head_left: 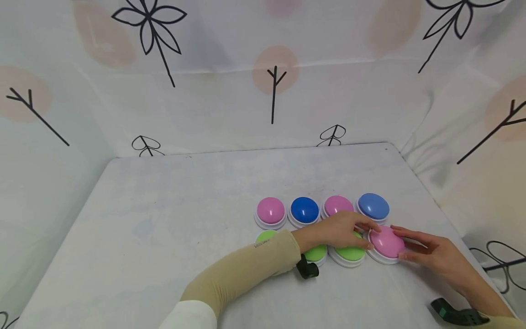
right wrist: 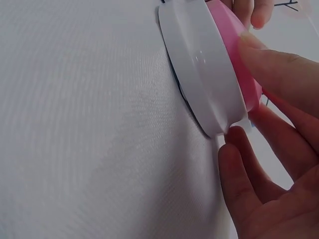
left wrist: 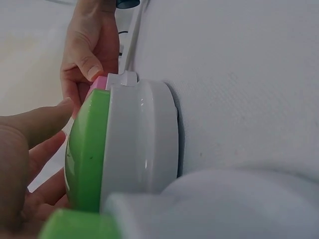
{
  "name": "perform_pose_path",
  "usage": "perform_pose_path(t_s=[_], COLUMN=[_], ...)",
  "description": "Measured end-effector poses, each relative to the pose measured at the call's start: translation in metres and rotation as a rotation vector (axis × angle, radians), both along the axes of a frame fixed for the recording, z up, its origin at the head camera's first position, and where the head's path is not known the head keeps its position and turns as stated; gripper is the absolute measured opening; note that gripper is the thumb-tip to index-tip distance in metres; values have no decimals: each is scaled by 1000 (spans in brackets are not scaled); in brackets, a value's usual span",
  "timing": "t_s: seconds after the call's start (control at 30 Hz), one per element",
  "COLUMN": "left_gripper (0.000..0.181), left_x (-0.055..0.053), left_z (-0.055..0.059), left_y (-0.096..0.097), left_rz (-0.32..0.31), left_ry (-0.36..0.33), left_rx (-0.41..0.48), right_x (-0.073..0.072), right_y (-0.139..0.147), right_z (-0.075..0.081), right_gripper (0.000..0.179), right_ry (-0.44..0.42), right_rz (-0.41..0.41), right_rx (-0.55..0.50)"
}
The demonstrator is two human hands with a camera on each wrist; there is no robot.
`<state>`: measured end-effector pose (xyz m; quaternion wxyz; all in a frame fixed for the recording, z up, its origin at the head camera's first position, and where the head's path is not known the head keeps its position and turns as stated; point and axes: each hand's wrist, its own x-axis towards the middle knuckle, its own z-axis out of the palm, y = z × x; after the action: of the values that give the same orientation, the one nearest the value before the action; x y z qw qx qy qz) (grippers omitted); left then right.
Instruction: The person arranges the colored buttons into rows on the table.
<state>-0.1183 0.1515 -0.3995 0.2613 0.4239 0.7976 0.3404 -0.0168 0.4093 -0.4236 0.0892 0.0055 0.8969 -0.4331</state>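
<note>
A pink dome push button (head_left: 387, 242) on a white round base sits at the right end of the front row. My right hand (head_left: 431, 251) holds its right side, thumb (right wrist: 269, 69) on the pink dome and the other fingers curved round the far side. From the left, my left hand (head_left: 343, 230) reaches over a green button (head_left: 349, 254), its thumb and fingertips close to the pink dome's left edge; actual contact is unclear. In the left wrist view the green button (left wrist: 87, 149) stands beside the left fingers.
Behind is a row of pink (head_left: 270, 210), blue (head_left: 305, 210), pink (head_left: 338, 204) and lighter blue (head_left: 373, 205) buttons. My left forearm partly covers two more green buttons (head_left: 266, 236) (head_left: 315, 253). White cloth covers the table (head_left: 144, 237); patterned fabric walls (head_left: 230, 105) enclose it.
</note>
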Motion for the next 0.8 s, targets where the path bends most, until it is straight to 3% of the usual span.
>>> perform_pose_path(t_s=[0.2, 0.43, 0.8], left_gripper=[46, 42, 39], left_x=[0, -2, -4], left_z=[0, 3, 13], left_y=[0, -2, -7], left_rz=[-3, -29, -7], left_ry=[-21, -50, -90], left_rx=[13, 87, 144], right_x=[1, 0, -1], right_y=[-1, -2, -13], right_z=[2, 6, 21], right_gripper=[65, 59, 55], right_ry=[3, -2, 72], right_rz=[-13, -75, -132], right_rx=[-14, -41, -27])
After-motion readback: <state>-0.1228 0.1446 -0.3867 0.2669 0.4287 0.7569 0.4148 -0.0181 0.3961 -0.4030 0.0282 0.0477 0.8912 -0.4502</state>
